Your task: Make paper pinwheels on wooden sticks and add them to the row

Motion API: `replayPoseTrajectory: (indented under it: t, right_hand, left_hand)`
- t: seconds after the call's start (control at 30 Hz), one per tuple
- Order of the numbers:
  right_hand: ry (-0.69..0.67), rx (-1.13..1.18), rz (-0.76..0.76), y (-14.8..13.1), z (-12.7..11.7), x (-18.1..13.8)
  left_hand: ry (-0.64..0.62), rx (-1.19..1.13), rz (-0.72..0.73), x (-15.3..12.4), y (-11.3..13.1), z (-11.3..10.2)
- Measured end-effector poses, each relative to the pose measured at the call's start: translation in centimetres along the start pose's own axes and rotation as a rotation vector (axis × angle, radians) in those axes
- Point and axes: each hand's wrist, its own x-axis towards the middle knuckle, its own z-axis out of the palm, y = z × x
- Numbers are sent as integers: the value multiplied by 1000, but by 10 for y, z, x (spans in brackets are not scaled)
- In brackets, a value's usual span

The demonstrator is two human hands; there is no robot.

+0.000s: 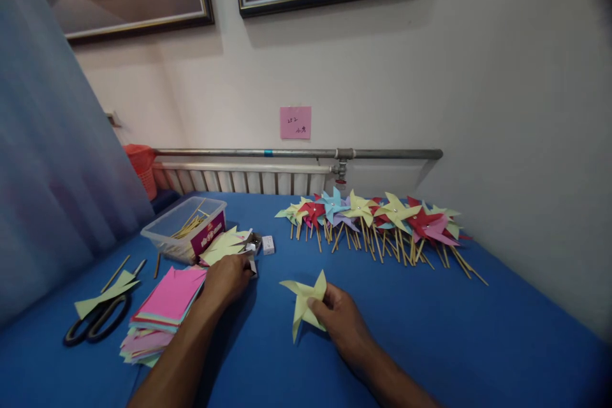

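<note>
My right hand point(340, 319) pinches a folded yellow paper pinwheel point(304, 298) just above the blue table point(430, 331), its points sticking out to the left. My left hand point(225, 279) reaches to the left with its fingers curled by a small open box point(253, 243) beside cut yellow paper pieces point(224, 245); what its fingertips hold is hidden. Beneath that wrist lies a stack of coloured paper squares point(165, 306), pink on top.
A row of finished pinwheels on wooden sticks point(382, 223) lies along the back of the table. A clear plastic tub with sticks point(186, 226) stands at the left, scissors point(98, 319) and loose sticks beside it. A radiator and pipe run along the wall.
</note>
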Motion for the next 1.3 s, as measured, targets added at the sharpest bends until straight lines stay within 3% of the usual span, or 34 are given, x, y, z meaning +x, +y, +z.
replayPoseTrajectory:
  t: [0.23,0.6,1.1,1.3]
  right_hand:
    - [15,-14,10,-1,1,-1]
    - [10,-27,11,-4,2,-2]
    - [7,-11,18,-2,1,-1]
    - [15,-18,19,-4,2,-3]
  left_hand:
    - [-25,5,-11,2,-4,2]
    - [110,17,-20,0,2,3]
    - [17,85,3,-2,-2,-2]
    - [40,107,0,-1,0,0]
